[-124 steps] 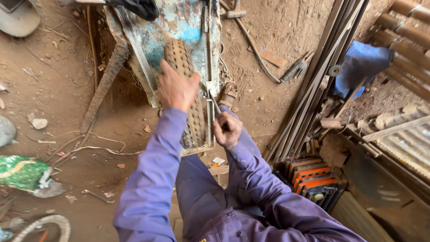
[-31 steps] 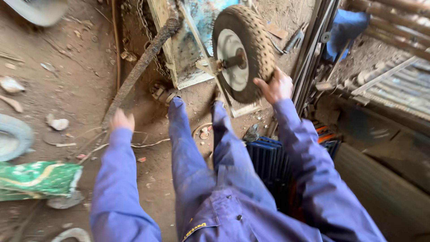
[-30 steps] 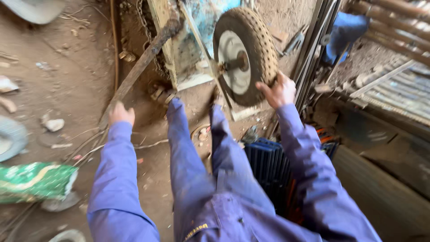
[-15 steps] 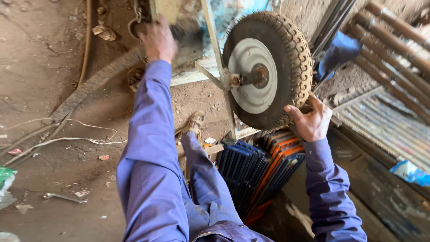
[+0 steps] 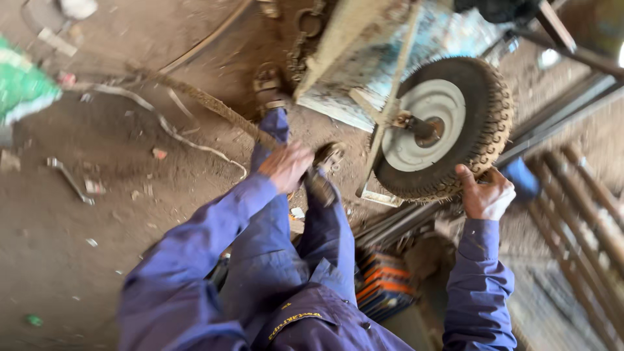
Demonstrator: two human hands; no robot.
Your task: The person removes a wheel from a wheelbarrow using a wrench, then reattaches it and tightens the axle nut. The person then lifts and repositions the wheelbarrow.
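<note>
Head view: right hand (image 5: 486, 193) grips lower tread of knobby wheel (image 5: 443, 127), which sits on its axle against the overturned wheelbarrow tray (image 5: 364, 58). Left hand (image 5: 286, 166) loosely curled above the knee; holding anything, cannot tell. Dirt floor (image 5: 78, 247).

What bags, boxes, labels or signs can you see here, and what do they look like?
Green and white bag: crumpled on the dirt floor at the far left edge, partly cut off.
Yellow stitched label: small curved strip on the purple-blue coverall, bottom middle.
Orange and black ribbed case: on the ground between the legs and the right arm, partly hidden.
No signs or screens in view.
</note>
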